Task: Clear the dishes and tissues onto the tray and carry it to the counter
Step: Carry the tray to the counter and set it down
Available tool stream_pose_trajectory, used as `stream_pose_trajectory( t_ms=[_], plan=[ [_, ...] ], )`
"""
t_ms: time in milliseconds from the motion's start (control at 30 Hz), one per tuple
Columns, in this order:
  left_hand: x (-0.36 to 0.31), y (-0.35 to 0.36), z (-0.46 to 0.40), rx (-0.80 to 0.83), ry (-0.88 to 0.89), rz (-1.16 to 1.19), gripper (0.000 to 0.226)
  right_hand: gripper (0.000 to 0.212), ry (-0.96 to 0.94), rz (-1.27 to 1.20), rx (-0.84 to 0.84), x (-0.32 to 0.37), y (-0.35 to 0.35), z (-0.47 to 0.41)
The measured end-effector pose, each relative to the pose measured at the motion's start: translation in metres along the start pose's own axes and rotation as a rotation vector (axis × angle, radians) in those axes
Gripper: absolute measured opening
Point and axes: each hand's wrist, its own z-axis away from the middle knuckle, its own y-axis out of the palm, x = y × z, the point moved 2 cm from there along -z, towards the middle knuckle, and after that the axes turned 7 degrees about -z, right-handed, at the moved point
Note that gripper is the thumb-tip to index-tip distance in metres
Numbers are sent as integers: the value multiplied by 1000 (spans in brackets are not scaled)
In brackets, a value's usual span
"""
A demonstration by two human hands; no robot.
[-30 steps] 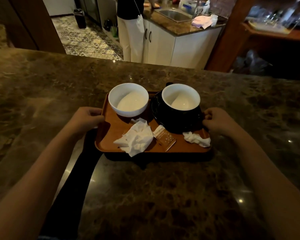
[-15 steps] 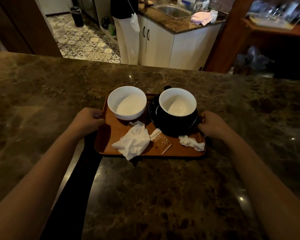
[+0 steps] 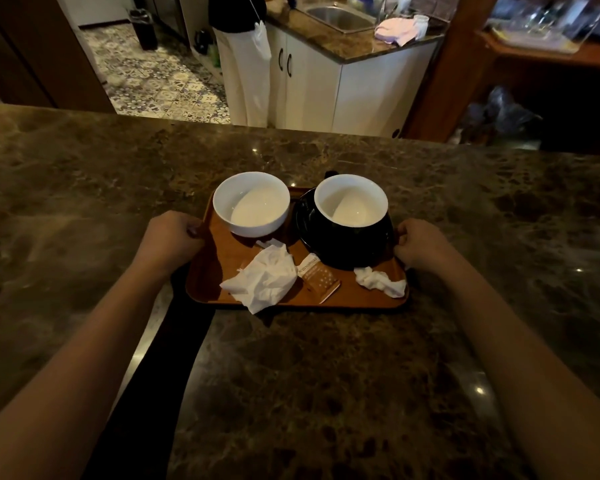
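Note:
A brown wooden tray (image 3: 219,271) lies on the dark marble counter (image 3: 326,375). On it stand a white bowl (image 3: 251,203) at the back left and a black cup with a white inside (image 3: 350,216) on a black saucer at the back right. A crumpled white tissue (image 3: 262,280) lies at the tray's front and hangs over its edge. A small brown sachet (image 3: 317,277) lies beside it, and a smaller crumpled tissue (image 3: 380,281) sits at the front right. My left hand (image 3: 170,237) grips the tray's left rim. My right hand (image 3: 420,242) grips the right rim.
Beyond the counter's far edge a person in white trousers (image 3: 245,64) stands on a patterned tile floor by white cabinets. A sink (image 3: 340,17) and a pink cloth (image 3: 395,31) are on the kitchen worktop. A wooden shelf (image 3: 548,53) with glassware is at the back right.
The tray has moved forward over the counter and come down flat onto it; the shadow under it is gone. Both hands stay closed on its rims.

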Motion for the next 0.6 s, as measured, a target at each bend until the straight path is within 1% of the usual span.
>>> stream_pose_trajectory(
  t_ms=[33, 100, 167, 267, 333, 467, 600],
  plan=[
    [1, 0, 1, -19, 12, 0, 23, 10, 2, -1, -27, -1, 0, 1],
    [5, 0, 4, -9, -27, 98, 28, 22, -7, -17, -91, -5, 2, 5],
    [13, -1, 7, 63, -94, 240, 36, 33, -25, -48, -129, -9, 5, 10],
    [19, -2, 11, 215, -111, 371, 48, 38, -89, -73, -171, -13, 7, 18],
    [19, -3, 12, 226, -100, 381, 50, 38, -113, -71, -187, -12, 8, 21],
    [17, -1, 14, 177, -82, 365, 49, 32, -126, -67, -184, -13, 9, 25],
    [19, 0, 12, 198, -86, 382, 49, 41, -109, -104, -152, -15, 7, 27]
  ],
)
